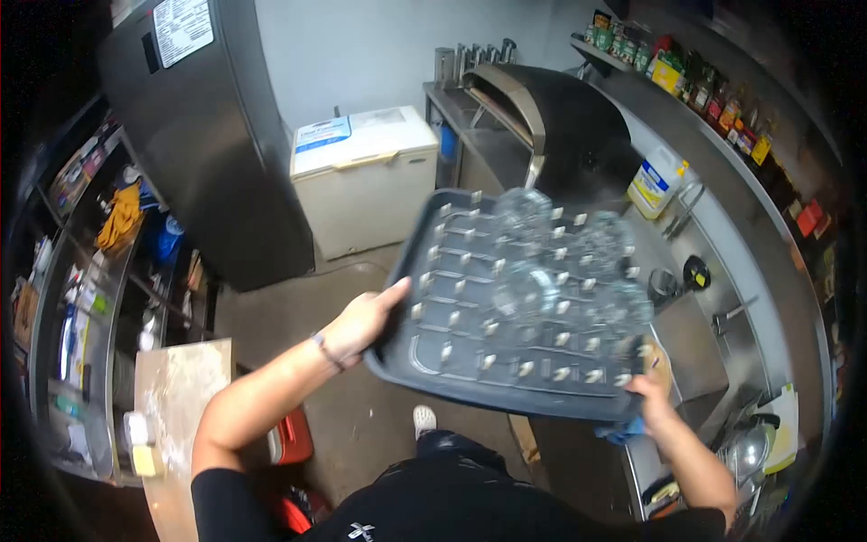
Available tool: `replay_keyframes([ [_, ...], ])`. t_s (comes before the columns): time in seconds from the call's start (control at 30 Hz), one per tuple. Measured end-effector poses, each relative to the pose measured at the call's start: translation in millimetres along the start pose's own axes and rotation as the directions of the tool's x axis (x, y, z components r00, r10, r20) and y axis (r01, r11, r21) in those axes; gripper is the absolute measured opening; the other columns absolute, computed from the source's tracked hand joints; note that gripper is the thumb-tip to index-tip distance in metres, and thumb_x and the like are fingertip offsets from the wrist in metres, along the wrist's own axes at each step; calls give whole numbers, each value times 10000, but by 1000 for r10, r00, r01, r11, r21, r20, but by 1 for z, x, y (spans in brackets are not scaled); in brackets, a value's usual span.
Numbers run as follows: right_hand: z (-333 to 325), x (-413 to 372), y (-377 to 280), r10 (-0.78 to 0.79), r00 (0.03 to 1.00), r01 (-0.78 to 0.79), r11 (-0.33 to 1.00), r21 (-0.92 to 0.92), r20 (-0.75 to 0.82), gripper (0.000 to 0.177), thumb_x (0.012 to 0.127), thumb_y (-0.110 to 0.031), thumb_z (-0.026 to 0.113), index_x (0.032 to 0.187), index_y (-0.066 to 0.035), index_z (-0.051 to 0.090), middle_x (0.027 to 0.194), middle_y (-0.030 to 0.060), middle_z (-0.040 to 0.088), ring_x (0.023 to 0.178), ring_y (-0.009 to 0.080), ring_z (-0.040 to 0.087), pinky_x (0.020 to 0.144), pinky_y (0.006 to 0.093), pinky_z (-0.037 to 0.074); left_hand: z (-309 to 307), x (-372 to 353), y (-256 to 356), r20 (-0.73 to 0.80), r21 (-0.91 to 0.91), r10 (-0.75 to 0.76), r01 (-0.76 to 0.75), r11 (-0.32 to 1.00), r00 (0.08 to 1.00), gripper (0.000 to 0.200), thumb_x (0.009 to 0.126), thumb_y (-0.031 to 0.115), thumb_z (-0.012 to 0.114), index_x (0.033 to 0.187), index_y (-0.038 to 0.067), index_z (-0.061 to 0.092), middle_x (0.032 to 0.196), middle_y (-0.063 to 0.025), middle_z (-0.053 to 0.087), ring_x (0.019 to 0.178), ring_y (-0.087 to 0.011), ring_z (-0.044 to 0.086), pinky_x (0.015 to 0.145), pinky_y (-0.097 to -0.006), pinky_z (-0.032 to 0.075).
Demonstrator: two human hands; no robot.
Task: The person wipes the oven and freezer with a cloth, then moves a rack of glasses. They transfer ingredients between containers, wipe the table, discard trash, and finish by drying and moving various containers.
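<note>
A dark grey tray (pixel 506 397) with rows of small pale pegs is held up in front of me, its surface tipped toward the camera. Several clear glass vessels (pixel 524 294), blurred by motion, rest on its middle and right side; their exact kind is hard to make out. My left hand (pixel 359 323) grips the tray's left edge, thumb on top and the other fingers hidden beneath. At the near right corner, my right hand (pixel 652 397) is closed on the rim, its fingers partly hidden.
A white chest freezer (pixel 366 203) stands ahead beside a tall steel fridge (pixel 194 144). A black oven (pixel 578 126) sits on the counter, with a white jug (pixel 657 183) and a faucet (pixel 733 313) to its right. Shelving (pixel 113 298) and a wooden board (pixel 185 388) are at left.
</note>
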State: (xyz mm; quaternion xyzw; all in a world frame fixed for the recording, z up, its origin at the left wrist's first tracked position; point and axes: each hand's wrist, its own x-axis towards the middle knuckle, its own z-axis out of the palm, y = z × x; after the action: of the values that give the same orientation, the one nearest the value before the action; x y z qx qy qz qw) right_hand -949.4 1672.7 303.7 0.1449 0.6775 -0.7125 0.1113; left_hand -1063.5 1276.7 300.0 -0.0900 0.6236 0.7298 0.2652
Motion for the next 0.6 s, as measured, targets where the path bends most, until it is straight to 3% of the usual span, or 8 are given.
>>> replay_keyframes([
  [0.07, 41, 73, 12, -12, 999, 12, 1000, 0, 45, 347, 698, -98, 496, 1006, 60, 509, 906, 123, 614, 786, 204, 611, 707, 310, 500, -54, 17, 5, -108, -21, 19, -21, 1000, 994, 440, 899, 387, 443, 968, -22, 591, 914, -94, 625, 721, -144, 607, 670, -279, 504],
  [0.13, 80, 149, 18, -35, 982, 25, 998, 57, 187, 310, 725, -87, 496, 1000, 57, 514, 872, 108, 616, 788, 183, 604, 707, 297, 492, -105, 47, 8, -224, -24, 67, -74, 997, 972, 437, 900, 385, 442, 943, -21, 598, 882, -83, 627, 744, -141, 603, 698, -275, 484],
  [0.27, 161, 289, 31, -44, 929, 63, 997, -40, 369, 275, 737, -88, 492, 980, 27, 551, 871, 79, 619, 781, 155, 592, 714, 287, 472, -208, 99, 21, -328, -61, 73, -98, 993, 942, 447, 903, 387, 436, 926, -28, 601, 864, -80, 632, 734, -136, 595, 700, -270, 468],
  [0.37, 232, 374, 25, -62, 934, 81, 996, -41, 352, 291, 719, -116, 475, 967, 6, 568, 873, 41, 606, 763, 116, 570, 693, 254, 461, -285, 152, 17, -408, -38, 151, -182, 982, 901, 488, 904, 390, 432, 994, -71, 567, 929, -106, 617, 815, -150, 586, 747, -271, 454],
  [0.47, 287, 458, 50, -69, 868, 88, 996, -15, 492, 289, 726, -115, 491, 970, 27, 553, 879, 68, 602, 764, 152, 574, 699, 287, 459, -364, 197, 17, -398, 0, 94, -102, 995, 912, 534, 902, 386, 437, 1067, -114, 525, 1009, -133, 599, 892, -173, 572, 818, -286, 430],
  [0.53, 316, 506, 61, -213, 895, 227, 974, 10, 392, 319, 716, -121, 496, 994, 25, 549, 879, 62, 595, 770, 144, 559, 709, 283, 448, -392, 238, 11, -481, 32, 167, -173, 984, 861, 526, 902, 380, 440, 1063, -114, 526, 1006, -132, 599, 899, -172, 569, 814, -281, 428],
  [0.6, 340, 548, 54, -224, 893, 235, 972, 20, 391, 325, 711, -135, 504, 989, 27, 554, 877, 58, 595, 785, 140, 550, 713, 281, 441, -422, 277, 10, -486, 15, 165, -180, 983, 858, 510, 899, 371, 455, 1049, -110, 531, 978, -115, 602, 871, -163, 565, 797, -271, 426],
])
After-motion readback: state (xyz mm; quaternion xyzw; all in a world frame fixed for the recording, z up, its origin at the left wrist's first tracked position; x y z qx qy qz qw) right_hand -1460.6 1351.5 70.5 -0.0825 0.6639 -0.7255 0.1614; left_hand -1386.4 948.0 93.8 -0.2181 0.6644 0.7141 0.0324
